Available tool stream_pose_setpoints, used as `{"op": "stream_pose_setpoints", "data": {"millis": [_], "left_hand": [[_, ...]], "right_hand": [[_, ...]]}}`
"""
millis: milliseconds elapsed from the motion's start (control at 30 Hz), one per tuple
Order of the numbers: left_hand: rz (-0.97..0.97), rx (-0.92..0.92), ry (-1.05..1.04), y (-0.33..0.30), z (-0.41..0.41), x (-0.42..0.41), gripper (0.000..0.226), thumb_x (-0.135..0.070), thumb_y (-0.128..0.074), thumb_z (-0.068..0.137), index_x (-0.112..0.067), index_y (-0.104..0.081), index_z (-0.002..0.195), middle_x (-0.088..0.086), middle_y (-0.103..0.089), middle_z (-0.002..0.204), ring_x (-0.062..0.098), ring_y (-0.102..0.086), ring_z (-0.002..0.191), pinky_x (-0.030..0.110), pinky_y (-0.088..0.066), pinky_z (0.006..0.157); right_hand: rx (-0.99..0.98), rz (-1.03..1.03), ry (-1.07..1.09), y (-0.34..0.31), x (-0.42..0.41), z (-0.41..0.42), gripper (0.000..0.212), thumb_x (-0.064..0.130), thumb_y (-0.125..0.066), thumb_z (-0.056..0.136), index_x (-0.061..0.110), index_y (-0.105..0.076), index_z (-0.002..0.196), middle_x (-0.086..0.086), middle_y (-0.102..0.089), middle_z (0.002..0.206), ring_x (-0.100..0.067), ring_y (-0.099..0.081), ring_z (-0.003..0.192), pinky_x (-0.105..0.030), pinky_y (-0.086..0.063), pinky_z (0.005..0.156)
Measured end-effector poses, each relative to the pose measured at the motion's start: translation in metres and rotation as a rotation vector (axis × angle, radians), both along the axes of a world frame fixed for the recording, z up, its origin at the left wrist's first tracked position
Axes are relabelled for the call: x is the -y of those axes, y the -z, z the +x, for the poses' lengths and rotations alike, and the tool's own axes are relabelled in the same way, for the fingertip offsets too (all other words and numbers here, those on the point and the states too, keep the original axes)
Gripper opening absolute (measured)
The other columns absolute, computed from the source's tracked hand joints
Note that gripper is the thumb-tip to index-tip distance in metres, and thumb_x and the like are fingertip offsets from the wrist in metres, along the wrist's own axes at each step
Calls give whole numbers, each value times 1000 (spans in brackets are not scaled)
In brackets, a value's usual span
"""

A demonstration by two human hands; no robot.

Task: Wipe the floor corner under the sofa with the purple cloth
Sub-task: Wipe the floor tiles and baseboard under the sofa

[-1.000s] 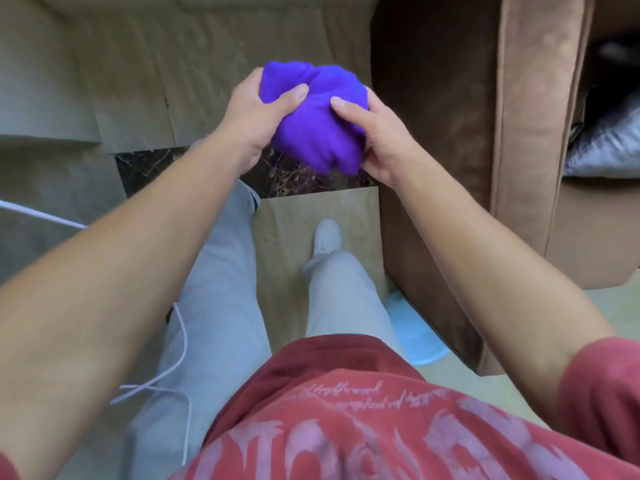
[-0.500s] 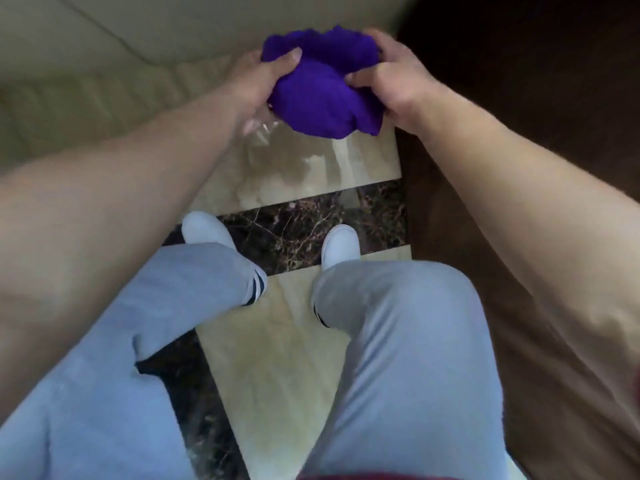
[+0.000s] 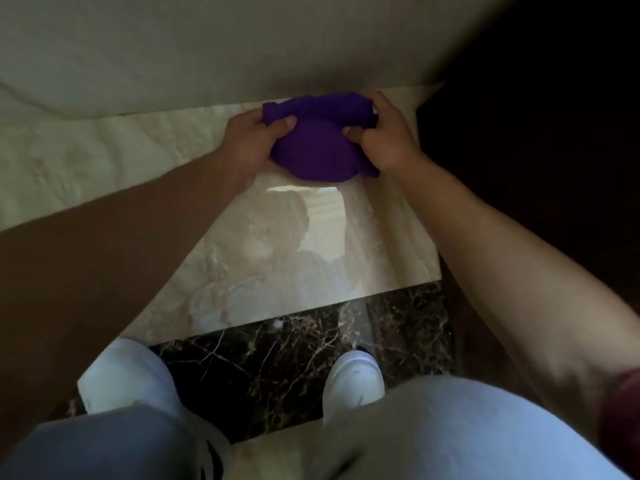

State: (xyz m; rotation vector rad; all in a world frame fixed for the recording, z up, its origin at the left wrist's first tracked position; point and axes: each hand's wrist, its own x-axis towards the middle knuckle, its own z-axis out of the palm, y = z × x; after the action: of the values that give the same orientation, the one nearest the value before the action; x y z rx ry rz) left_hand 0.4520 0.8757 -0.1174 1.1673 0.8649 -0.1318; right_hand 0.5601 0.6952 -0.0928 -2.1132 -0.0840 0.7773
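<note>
Purple and bunched into a soft lump, the cloth (image 3: 317,147) sits low over the pale glossy floor tile (image 3: 277,258), at the far end of the tile where the floor meets the beige wall (image 3: 242,46). Whether its underside presses on the tile or hangs just above it cannot be told. Both hands hold it. The left hand (image 3: 251,140) grips the cloth's left side, its grip closed with the thumb laid across the top of the fabric. The right hand (image 3: 386,136) grips the right side, its grip closed too, thumb tucked into the folds and fingers curled over the upper edge. To the right of the right hand stands the dark brown side of the sofa (image 3: 536,150), deep in shadow, so the corner lies just beside the cloth. Nearer the person a band of dark veined marble (image 3: 277,358) crosses the floor. Two white shoes (image 3: 355,379) rest on it, below bent knees in grey trousers (image 3: 450,427).
</note>
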Motion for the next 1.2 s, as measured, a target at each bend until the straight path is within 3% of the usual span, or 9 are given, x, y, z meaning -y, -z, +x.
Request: {"op": "stream_pose_setpoints", "data": {"millis": [100, 200, 267, 367, 433, 500, 700, 900, 1200], "left_hand": [[197, -46, 119, -1, -9, -5, 31, -16, -71, 92, -7, -62, 120, 6, -72, 104, 26, -72, 100, 45, -62, 87], [699, -79, 395, -1, -38, -13, 43, -25, -70, 90, -13, -57, 129, 11, -66, 114, 25, -64, 99, 40, -51, 95], [1056, -12, 545, 8, -64, -20, 49, -31, -66, 87, -11, -58, 131, 16, -60, 128, 34, -60, 111, 45, -47, 98], [1316, 21, 675, 28, -98, -30, 54, -40, -56, 85, -11, -58, 131, 18, -52, 145, 43, -47, 135, 56, -41, 107], [1336, -35, 734, 34, -113, -27, 56, -40, -52, 91, -14, -51, 140, 16, -41, 157, 43, -33, 147, 61, -29, 116], [1349, -88, 750, 34, -120, -21, 58, -40, -49, 94, -16, -46, 146, 16, -34, 162, 43, -25, 151, 63, -21, 119], [1310, -294, 648, 29, -122, -14, 65, -50, -49, 97, -20, -34, 153, 15, -17, 168, 38, -9, 156, 70, -7, 119], [1279, -377, 614, 32, -147, -24, 67, -59, -44, 99, -28, -28, 156, 15, -9, 170, 37, -3, 157, 71, -4, 119], [1055, -750, 557, 7, -178, -12, 77, -69, -41, 94, -38, -15, 159, 15, 5, 170, 43, 2, 155, 73, -6, 117]], "right_hand": [[95, -141, 152, 6, -6, 2, 57, 26, -69, 88, 13, -50, 140, -2, -64, 119, -15, -62, 104, -22, -47, 92], [492, -250, 197, 1, -3, -11, 61, 35, -59, 83, 9, -54, 137, -11, -60, 132, -27, -57, 121, -34, -45, 104], [683, -264, -56, -1, -10, -34, 56, 44, -58, 82, 17, -61, 131, -11, -61, 131, -30, -56, 123, -43, -45, 105], [570, -427, -538, 14, -25, -68, 65, 60, -52, 85, 33, -50, 145, -13, -39, 158, -38, -30, 148, -54, -28, 119], [607, -559, -651, 31, -22, -69, 67, 62, -47, 89, 39, -38, 151, -12, -23, 166, -41, -16, 154, -61, -21, 121], [697, -620, -622, 40, -10, -51, 64, 58, -46, 90, 40, -38, 151, -10, -25, 167, -41, -19, 153, -61, -23, 119], [674, -708, -363, 41, 41, -5, 63, 56, -44, 91, 35, -39, 151, -11, -23, 167, -38, -17, 154, -50, -26, 120], [612, -587, 41, 58, -39, -36, 59, 51, -51, 83, 31, -59, 138, -14, -38, 160, -42, -25, 151, -57, -20, 121], [743, -441, -716, 62, -116, -113, 66, 52, -47, 88, 34, -42, 152, -16, -29, 164, -49, -22, 150, -63, -17, 121]]}}
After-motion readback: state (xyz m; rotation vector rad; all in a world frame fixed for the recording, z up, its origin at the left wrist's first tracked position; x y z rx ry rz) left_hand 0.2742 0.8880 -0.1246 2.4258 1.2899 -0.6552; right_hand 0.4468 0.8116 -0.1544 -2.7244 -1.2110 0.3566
